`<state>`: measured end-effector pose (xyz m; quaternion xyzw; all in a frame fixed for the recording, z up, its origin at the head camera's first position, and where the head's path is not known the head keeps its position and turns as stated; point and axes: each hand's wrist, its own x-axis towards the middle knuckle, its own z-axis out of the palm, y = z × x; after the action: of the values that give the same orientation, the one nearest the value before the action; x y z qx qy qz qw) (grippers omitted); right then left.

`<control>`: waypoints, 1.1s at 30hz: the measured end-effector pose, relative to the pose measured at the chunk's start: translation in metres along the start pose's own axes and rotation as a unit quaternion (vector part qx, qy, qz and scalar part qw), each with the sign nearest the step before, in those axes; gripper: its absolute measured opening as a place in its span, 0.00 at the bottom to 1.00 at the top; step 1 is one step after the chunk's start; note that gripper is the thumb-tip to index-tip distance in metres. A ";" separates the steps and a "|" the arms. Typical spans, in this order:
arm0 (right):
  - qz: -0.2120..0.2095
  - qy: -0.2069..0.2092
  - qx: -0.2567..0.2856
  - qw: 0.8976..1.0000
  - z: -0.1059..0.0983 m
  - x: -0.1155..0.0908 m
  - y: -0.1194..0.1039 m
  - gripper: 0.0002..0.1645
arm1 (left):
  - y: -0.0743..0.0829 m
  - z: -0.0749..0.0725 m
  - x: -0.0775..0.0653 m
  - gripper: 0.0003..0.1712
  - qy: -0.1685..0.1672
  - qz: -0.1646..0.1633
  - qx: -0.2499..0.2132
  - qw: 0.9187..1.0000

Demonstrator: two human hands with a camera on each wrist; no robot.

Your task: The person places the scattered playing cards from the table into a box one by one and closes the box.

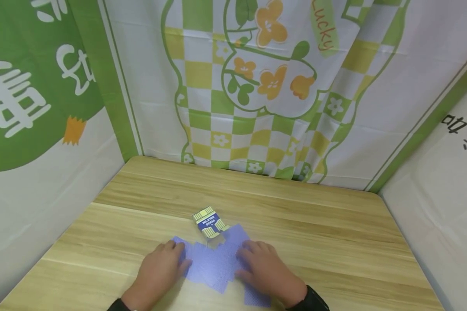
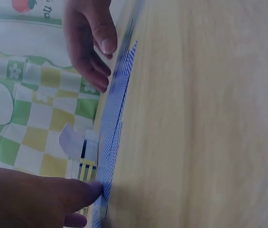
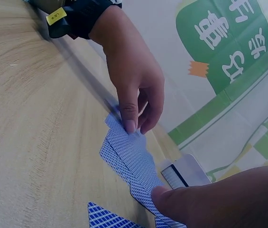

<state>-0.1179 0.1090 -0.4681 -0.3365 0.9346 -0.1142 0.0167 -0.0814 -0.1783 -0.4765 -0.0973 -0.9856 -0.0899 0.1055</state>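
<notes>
Green and white on three sides

Behind the pale wood-grain bench point(image 1: 327, 229) hangs a creased white cloth point(image 1: 253, 95) printed with green-and-yellow checks and orange flowers. Left, a green-and-white cloth panel point(image 1: 35, 142) bears white characters; right, a white cloth panel point(image 1: 436, 185) bears black ones.

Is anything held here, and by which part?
Cannot be told: the left hand and right hand touch the blue cards at opposite sides, but no clear grip shows.

Left hand point(image 1: 160, 264), right hand point(image 1: 263, 267), both palm-down
</notes>
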 end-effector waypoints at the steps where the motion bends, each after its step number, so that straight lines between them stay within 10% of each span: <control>1: 0.001 -0.001 0.000 1.000 0.000 0.000 0.000 0.22 | 0.001 0.002 0.000 0.22 -0.005 0.000 0.000 1.000; 33: -0.073 0.013 -0.013 0.997 0.017 0.029 -0.015 0.25 | 0.039 0.021 0.000 0.50 -0.108 0.131 -0.129 0.977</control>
<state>-0.1291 0.0756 -0.4797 -0.4024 0.9090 -0.1079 -0.0083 -0.0768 -0.1369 -0.4905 -0.2478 -0.9499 -0.1905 -0.0044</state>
